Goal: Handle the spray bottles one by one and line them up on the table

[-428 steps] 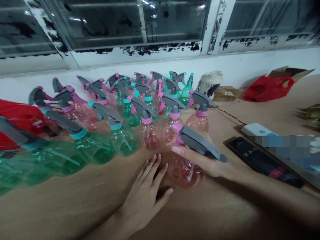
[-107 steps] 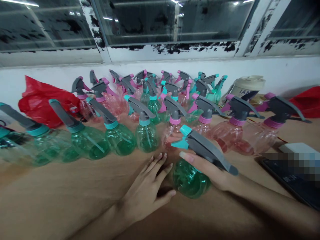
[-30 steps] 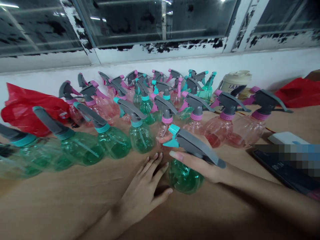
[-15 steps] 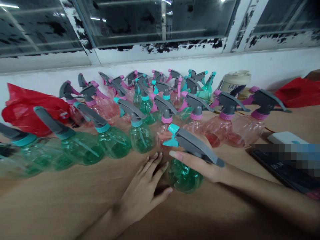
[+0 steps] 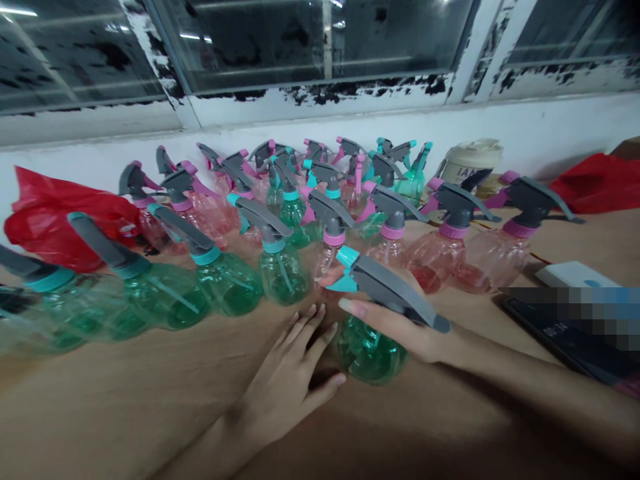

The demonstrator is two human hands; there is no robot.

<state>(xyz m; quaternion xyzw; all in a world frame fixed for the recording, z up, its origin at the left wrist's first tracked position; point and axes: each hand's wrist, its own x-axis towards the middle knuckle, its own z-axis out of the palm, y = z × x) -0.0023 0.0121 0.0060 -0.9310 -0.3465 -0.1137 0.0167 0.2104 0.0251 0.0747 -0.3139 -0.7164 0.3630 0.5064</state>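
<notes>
A green spray bottle (image 5: 373, 350) with a grey and turquoise trigger head stands upright in front of me. My right hand (image 5: 395, 327) is wrapped round its neck, just under the head; part of the fingers is hidden behind it. My left hand (image 5: 290, 377) lies flat on the wooden table (image 5: 165, 407), fingers apart, holding nothing, to the left of that bottle. Beyond the left hand stands another green spray bottle (image 5: 283, 273). A pink spray bottle (image 5: 330, 257) is behind the held one.
Several green spray bottles (image 5: 227, 283) line the left, and pink ones (image 5: 493, 263) the right. More crowd toward the wall. Red plastic bags (image 5: 75, 220) lie at both sides. A white tub (image 5: 473, 160) stands at the back; a dark phone (image 5: 555, 333) rests at right.
</notes>
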